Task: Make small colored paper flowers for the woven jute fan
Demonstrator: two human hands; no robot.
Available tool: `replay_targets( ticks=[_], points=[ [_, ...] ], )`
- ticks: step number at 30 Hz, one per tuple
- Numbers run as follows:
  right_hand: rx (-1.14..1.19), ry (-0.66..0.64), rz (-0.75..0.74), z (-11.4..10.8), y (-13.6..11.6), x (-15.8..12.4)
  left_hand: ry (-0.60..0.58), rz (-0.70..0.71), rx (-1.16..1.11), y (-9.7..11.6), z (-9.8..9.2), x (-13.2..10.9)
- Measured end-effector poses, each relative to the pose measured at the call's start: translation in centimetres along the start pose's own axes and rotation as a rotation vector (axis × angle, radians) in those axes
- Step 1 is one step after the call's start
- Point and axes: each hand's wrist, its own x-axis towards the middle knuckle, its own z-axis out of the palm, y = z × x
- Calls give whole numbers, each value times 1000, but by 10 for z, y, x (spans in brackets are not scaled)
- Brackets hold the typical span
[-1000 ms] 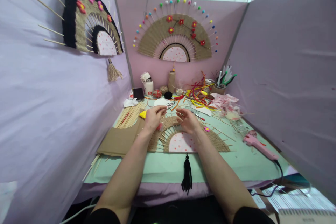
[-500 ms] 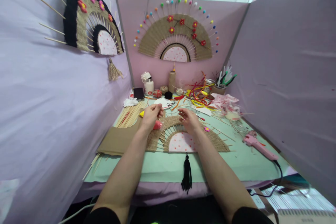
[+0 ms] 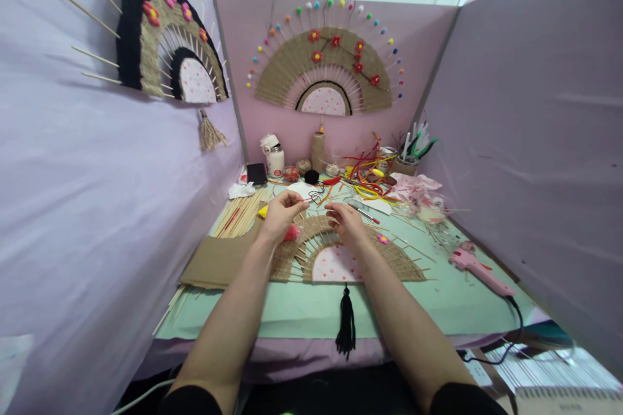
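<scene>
My left hand is above the left part of a woven fan, its thumb and forefinger pinched on something thin and reddish, too small to name. My right hand hovers over the fan's upper middle, fingers curled, with a small gap between thumb and fingertips; nothing clear shows in it. The fan lies flat, with a dotted white half-circle, a pink flower at the right and a black tassel hanging down over the table front. A red-pink lump sits beside my left wrist.
Brown cardboard and thin sticks lie at the left. A pink glue gun with a cord is at the right. Colored pipe cleaners, a bottle and a twine cone stand or lie at the back.
My left hand has turned slightly, and its thumb and forefinger now point right, with the thin reddish thing showing. My right hand's fingers have curled closer together and shifted slightly left.
</scene>
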Motion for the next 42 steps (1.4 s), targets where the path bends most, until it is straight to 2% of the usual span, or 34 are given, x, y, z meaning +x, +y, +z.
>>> replay_targets(
  ticks=[9, 15, 18, 21, 25, 29, 32, 39, 41, 42],
  points=[
    [-171, -129, -70, 0, 9, -1, -94, -173, -264, -5, -3, 3],
    [-272, -113, -172, 3, 6, -7, -126, -175, -292, -1, -2, 0],
    [-286, -91, -226, 4, 5, -8, -101, -162, -308, 0, -2, 1],
    [-346, -124, -272, 6, 9, -10, -75, -189, -351, 0, -4, 3],
    [-520, -243, -440, 12, 17, -16, -88, -265, -517, -2, -8, 8],
    [-806, -485, -651, 17, 22, -26, 34, -344, -639, -4, -11, 12],
    [-938, -567, -706, 17, 22, -31, 87, -377, -656, -5, -13, 14],
    [-992, -402, -686, 11, 24, -21, 121, -515, -647, -5, -15, 18],
    [-1017, -352, -666, 9, 24, -17, 97, -505, -553, -4, -17, 18],
    [-1033, -332, -660, 8, 25, -16, 82, -452, -462, -3, -18, 17]
  ],
)
